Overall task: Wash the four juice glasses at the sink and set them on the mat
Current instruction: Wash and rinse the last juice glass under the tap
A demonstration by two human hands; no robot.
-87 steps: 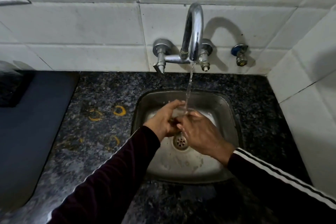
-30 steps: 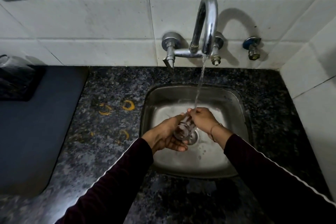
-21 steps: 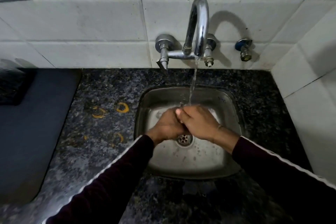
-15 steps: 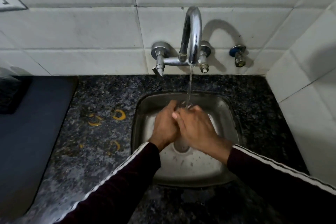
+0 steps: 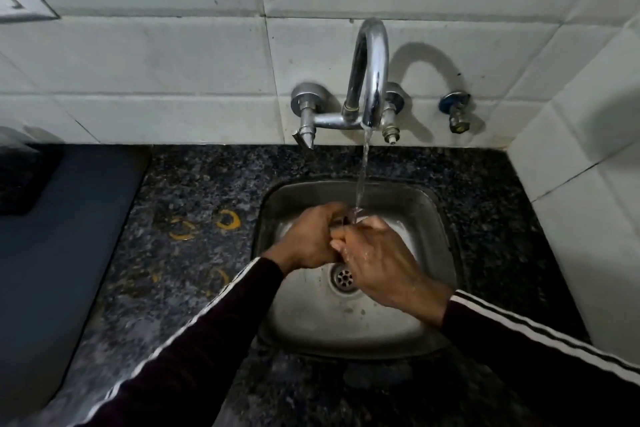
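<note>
Over the steel sink (image 5: 440,253) both my hands wrap a clear juice glass (image 5: 349,220), of which only a sliver of rim shows between the fingers. My left hand (image 5: 308,239) grips it from the left and my right hand (image 5: 377,260) covers it from the right. Water from the chrome tap (image 5: 370,73) runs onto the glass and my fingers. The dark mat (image 5: 59,253) lies on the counter at the far left. No other glasses are in view.
Dark speckled granite counter (image 5: 194,270) surrounds the sink, with faint yellow ring marks (image 5: 228,219) left of it. A dark object (image 5: 20,180) sits on the mat's back left corner. White tiled walls stand behind and to the right, with a small valve (image 5: 457,111).
A second ago the glass showed tilted between my hands above the drain. My hands have since closed over it and hold it under the stream.
</note>
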